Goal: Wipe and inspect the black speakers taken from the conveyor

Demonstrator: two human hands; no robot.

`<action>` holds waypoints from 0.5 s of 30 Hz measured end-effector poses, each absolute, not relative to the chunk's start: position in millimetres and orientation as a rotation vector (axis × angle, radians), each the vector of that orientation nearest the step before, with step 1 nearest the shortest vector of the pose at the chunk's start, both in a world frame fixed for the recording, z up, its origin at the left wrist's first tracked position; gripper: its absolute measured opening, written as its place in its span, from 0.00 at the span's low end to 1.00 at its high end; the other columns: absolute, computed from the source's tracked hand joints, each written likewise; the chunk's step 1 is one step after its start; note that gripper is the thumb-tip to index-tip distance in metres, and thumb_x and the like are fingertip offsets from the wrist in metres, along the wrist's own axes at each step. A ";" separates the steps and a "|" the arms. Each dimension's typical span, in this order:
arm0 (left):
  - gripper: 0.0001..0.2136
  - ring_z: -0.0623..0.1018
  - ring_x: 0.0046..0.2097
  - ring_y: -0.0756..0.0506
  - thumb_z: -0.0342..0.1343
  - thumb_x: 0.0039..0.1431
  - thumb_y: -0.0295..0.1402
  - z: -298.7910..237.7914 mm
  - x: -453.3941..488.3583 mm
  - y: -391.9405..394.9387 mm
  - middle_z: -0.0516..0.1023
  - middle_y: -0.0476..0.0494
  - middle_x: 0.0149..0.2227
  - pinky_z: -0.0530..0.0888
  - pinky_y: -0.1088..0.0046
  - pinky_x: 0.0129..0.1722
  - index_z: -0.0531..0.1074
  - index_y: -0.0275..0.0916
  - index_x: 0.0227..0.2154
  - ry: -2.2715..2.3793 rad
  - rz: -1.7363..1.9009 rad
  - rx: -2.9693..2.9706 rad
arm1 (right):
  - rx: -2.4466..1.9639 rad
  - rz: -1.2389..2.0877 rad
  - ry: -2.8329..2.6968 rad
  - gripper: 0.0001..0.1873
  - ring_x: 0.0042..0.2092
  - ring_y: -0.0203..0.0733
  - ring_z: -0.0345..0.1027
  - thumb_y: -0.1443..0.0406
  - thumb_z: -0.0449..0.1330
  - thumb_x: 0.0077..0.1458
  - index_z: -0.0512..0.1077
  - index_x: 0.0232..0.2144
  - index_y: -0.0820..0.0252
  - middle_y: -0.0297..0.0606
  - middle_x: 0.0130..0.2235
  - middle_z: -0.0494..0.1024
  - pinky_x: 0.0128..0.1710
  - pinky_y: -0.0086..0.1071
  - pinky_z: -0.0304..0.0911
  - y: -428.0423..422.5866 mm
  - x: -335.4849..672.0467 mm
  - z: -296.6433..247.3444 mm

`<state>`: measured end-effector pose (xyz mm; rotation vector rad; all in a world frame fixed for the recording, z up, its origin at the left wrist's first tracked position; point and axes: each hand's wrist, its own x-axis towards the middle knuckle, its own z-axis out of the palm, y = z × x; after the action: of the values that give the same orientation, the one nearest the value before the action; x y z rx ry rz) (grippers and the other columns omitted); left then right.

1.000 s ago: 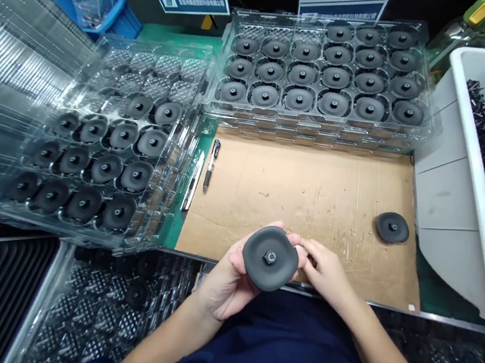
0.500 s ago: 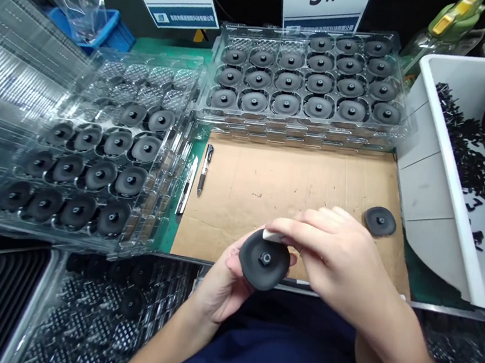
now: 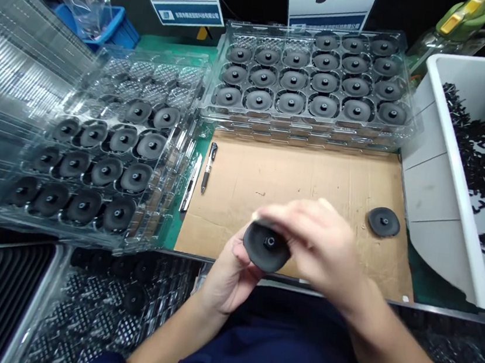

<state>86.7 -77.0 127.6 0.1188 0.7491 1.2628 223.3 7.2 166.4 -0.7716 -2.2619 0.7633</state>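
Note:
My left hand grips a round black rubber-like disc with a small raised stud in its middle, tilted over the front edge of the cardboard. Bent over the disc's upper rim is my right hand, blurred by motion. At its fingertips a small white piece shows, pinched against the rim; most of it is hidden, and I cannot tell its exact kind. A second black disc lies on the cardboard sheet, to the right of my hands.
Clear plastic trays of discs stand at the left and the back. A pen and a slim cutter lie by the cardboard's left edge. At the right a white bin holds small black scraps. A green-lidded bottle stands behind.
The white piece has moved from the disc's upper face to its upper left rim with my right hand. The disc now tilts more and sits slightly higher. The view has shifted a little.

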 end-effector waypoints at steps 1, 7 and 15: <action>0.29 0.72 0.53 0.39 0.64 0.42 0.46 127.0 84.8 -77.5 0.73 0.45 0.51 0.71 0.67 0.51 0.69 0.45 0.49 0.740 1.289 0.122 | -0.910 0.823 -2.224 0.13 0.39 0.35 0.66 0.70 0.51 0.60 0.70 0.45 0.55 0.34 0.40 0.75 0.38 0.32 0.56 10.8 228.1 157.7; 0.29 0.70 0.55 0.36 0.58 0.48 0.48 125.4 73.1 -81.0 0.62 0.40 0.61 0.71 0.65 0.51 0.66 0.44 0.53 0.584 1.287 0.097 | -1.362 1.092 -2.190 0.14 0.33 0.37 0.66 0.62 0.49 0.62 0.71 0.45 0.56 0.36 0.37 0.75 0.33 0.31 0.61 4.0 260.7 80.1; 0.28 0.61 0.61 0.32 0.53 0.56 0.45 129.5 67.3 -80.3 0.50 0.40 0.66 0.69 0.61 0.53 0.61 0.40 0.57 0.445 1.234 0.129 | -1.150 1.035 -2.295 0.13 0.36 0.39 0.68 0.64 0.53 0.59 0.70 0.46 0.52 0.37 0.39 0.75 0.32 0.31 0.63 -11.8 292.5 150.0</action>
<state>67.3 -80.3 129.5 0.1293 0.4451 1.2343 292.5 -11.8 150.0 -1.1500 -2.2951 1.0347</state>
